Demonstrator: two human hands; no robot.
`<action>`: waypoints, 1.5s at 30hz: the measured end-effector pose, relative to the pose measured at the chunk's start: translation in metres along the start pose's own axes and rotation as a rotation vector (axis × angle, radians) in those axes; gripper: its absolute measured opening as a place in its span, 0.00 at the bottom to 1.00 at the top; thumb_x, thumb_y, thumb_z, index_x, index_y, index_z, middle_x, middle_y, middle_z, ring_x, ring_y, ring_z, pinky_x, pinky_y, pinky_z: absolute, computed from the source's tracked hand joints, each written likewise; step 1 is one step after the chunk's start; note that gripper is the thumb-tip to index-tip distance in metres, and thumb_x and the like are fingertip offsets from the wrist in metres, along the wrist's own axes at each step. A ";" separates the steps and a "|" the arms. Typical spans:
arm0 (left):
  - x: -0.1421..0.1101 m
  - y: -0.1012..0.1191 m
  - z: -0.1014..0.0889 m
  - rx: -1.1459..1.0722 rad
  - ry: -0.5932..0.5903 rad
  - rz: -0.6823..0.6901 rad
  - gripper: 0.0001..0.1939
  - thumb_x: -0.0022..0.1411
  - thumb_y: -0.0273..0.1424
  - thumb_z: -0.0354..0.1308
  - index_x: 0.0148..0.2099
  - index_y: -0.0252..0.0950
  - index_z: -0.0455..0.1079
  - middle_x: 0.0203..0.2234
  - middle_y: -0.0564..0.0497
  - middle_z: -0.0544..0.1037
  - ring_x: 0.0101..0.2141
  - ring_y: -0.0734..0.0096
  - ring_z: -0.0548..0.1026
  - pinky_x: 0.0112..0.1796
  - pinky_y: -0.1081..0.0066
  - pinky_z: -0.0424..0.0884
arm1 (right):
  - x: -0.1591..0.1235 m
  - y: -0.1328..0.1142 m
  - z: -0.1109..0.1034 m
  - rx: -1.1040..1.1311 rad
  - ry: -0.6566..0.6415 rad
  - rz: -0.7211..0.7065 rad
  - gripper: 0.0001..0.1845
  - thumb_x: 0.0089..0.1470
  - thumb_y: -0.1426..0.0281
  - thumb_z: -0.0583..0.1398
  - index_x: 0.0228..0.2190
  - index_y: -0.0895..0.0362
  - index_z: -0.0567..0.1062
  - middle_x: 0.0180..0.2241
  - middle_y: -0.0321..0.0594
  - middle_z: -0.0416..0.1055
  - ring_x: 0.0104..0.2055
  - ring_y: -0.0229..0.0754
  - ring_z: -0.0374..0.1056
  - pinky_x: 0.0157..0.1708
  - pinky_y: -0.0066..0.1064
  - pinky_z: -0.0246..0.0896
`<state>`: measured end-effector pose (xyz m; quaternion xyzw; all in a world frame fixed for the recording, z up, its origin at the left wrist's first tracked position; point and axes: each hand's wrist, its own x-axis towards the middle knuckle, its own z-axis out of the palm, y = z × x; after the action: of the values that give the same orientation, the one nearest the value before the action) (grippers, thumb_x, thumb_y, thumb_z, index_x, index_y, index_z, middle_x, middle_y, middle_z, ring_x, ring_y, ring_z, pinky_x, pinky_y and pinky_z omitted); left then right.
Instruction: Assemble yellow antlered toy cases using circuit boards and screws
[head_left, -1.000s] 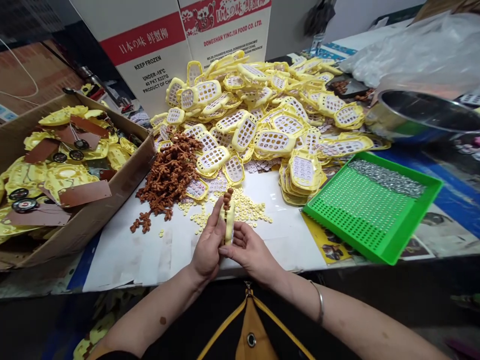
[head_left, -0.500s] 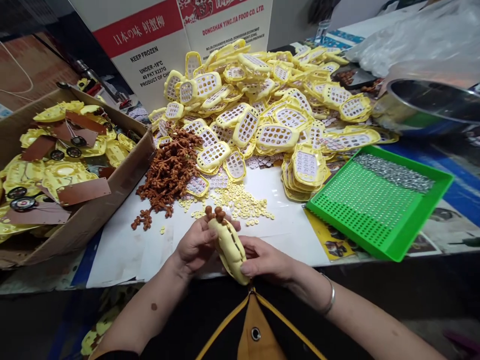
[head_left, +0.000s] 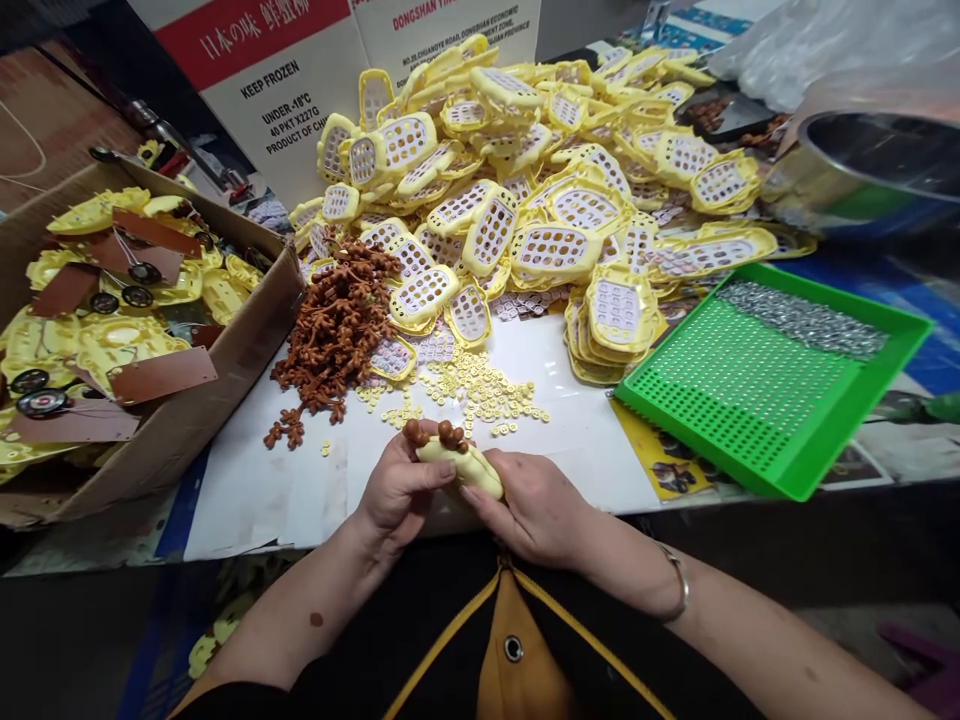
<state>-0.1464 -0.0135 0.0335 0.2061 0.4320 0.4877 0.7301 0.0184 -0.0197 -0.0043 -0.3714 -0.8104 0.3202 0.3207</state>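
Observation:
Between my hands, close to the table's front edge, is a pale yellow plastic toy phone casing (head_left: 477, 472) with brown knobbed pieces along its far end. My left hand (head_left: 401, 485) grips its left side, thumb across the top. My right hand (head_left: 536, 505) is wrapped round the other end, thumb pressed on the near side. The casing's underside is hidden by my fingers. Just beyond lie small loose yellow buttons (head_left: 491, 390), and to their left a heap of brown molded pieces (head_left: 334, 330).
Many yellow casing halves (head_left: 555, 250) are piled at the back, with a small stack (head_left: 616, 310) nearer. A green tray (head_left: 742, 410) of small metal parts sits right, a metal bowl (head_left: 840, 200) behind it. At left, a cardboard box (head_left: 247, 350) holds casings with circuit boards and speakers.
Both hands have turned the casing: it stood more upright with its dark seam slot showing, and now lies flatter and tilted away. My right hand wraps further round it. The view has shifted slightly.

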 end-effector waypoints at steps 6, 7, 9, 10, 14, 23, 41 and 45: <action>-0.004 -0.004 0.006 0.206 0.017 0.130 0.17 0.34 0.28 0.76 0.29 0.35 0.75 0.26 0.53 0.79 0.30 0.71 0.76 0.36 0.71 0.72 | 0.000 0.002 -0.003 0.126 0.122 -0.020 0.19 0.62 0.62 0.52 0.51 0.57 0.67 0.43 0.51 0.76 0.41 0.48 0.74 0.40 0.38 0.70; -0.005 -0.005 0.006 0.226 0.023 0.163 0.16 0.37 0.30 0.76 0.31 0.36 0.76 0.28 0.53 0.79 0.32 0.71 0.76 0.37 0.72 0.72 | 0.000 0.003 -0.002 0.156 0.133 -0.003 0.18 0.62 0.63 0.52 0.51 0.57 0.67 0.43 0.50 0.76 0.41 0.47 0.74 0.40 0.38 0.70; -0.005 -0.005 0.006 0.278 0.017 0.221 0.16 0.43 0.34 0.73 0.36 0.37 0.77 0.33 0.51 0.81 0.36 0.69 0.77 0.41 0.71 0.72 | -0.002 0.005 -0.001 0.229 0.173 0.043 0.17 0.63 0.63 0.52 0.50 0.55 0.67 0.42 0.48 0.76 0.40 0.46 0.74 0.40 0.36 0.70; -0.006 -0.005 0.006 0.321 0.017 0.241 0.16 0.46 0.35 0.72 0.39 0.37 0.78 0.36 0.49 0.81 0.38 0.67 0.77 0.42 0.70 0.72 | -0.003 0.006 0.000 0.258 0.196 0.061 0.17 0.63 0.62 0.52 0.50 0.55 0.67 0.42 0.47 0.76 0.40 0.45 0.74 0.40 0.35 0.70; -0.013 -0.002 0.004 0.544 0.063 0.299 0.13 0.48 0.32 0.70 0.38 0.34 0.79 0.35 0.47 0.82 0.38 0.62 0.77 0.42 0.68 0.72 | -0.010 0.009 -0.002 0.293 0.250 0.029 0.17 0.63 0.64 0.52 0.51 0.55 0.67 0.44 0.47 0.76 0.45 0.45 0.74 0.43 0.35 0.70; -0.014 -0.007 0.006 0.728 0.015 0.427 0.16 0.51 0.29 0.67 0.45 0.38 0.78 0.40 0.47 0.81 0.41 0.60 0.76 0.45 0.67 0.69 | -0.012 0.011 0.008 0.489 0.415 0.149 0.13 0.62 0.62 0.54 0.45 0.52 0.72 0.41 0.45 0.76 0.43 0.48 0.74 0.45 0.39 0.70; -0.008 -0.013 0.000 1.705 -0.222 0.704 0.14 0.60 0.25 0.51 0.48 0.36 0.70 0.40 0.47 0.81 0.40 0.61 0.78 0.40 0.62 0.72 | -0.010 0.022 -0.008 0.007 0.335 -0.139 0.06 0.57 0.68 0.61 0.32 0.55 0.68 0.27 0.38 0.69 0.29 0.39 0.65 0.29 0.31 0.64; -0.011 -0.013 -0.006 1.688 -0.221 0.783 0.12 0.62 0.29 0.55 0.48 0.35 0.68 0.41 0.46 0.81 0.42 0.59 0.77 0.48 0.53 0.69 | -0.012 0.024 -0.018 0.134 0.222 -0.095 0.07 0.56 0.67 0.63 0.35 0.56 0.71 0.30 0.38 0.72 0.32 0.38 0.68 0.31 0.30 0.66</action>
<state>-0.1459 -0.0299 0.0252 0.8439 0.4709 0.2015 0.1595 0.0478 -0.0119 -0.0149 -0.3435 -0.7634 0.3150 0.4473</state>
